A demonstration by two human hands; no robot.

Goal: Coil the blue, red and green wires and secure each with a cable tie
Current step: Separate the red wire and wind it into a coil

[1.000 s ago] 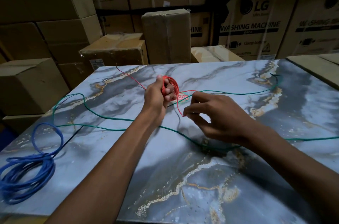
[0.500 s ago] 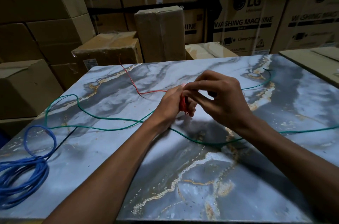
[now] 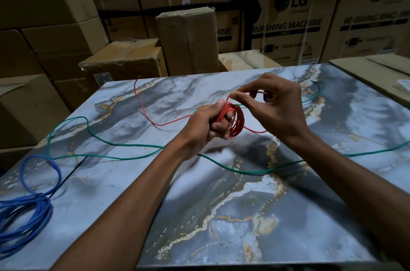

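Red wire [image 3: 235, 121] sits as a small tight coil of several loops at table [image 3: 244, 215] centre, looped round left hand [image 3: 205, 125] fingers, which are curled shut on it. Right hand [image 3: 274, 104] pinches a strand w/ thumb + forefinger just above coil. Loose red tail runs toward 11 o'clock. Green wire [image 3: 124, 156] sprawls uncoiled across table. Blue wire [image 3: 24, 211] coil at 8 o'clock, cut off by frame edge.
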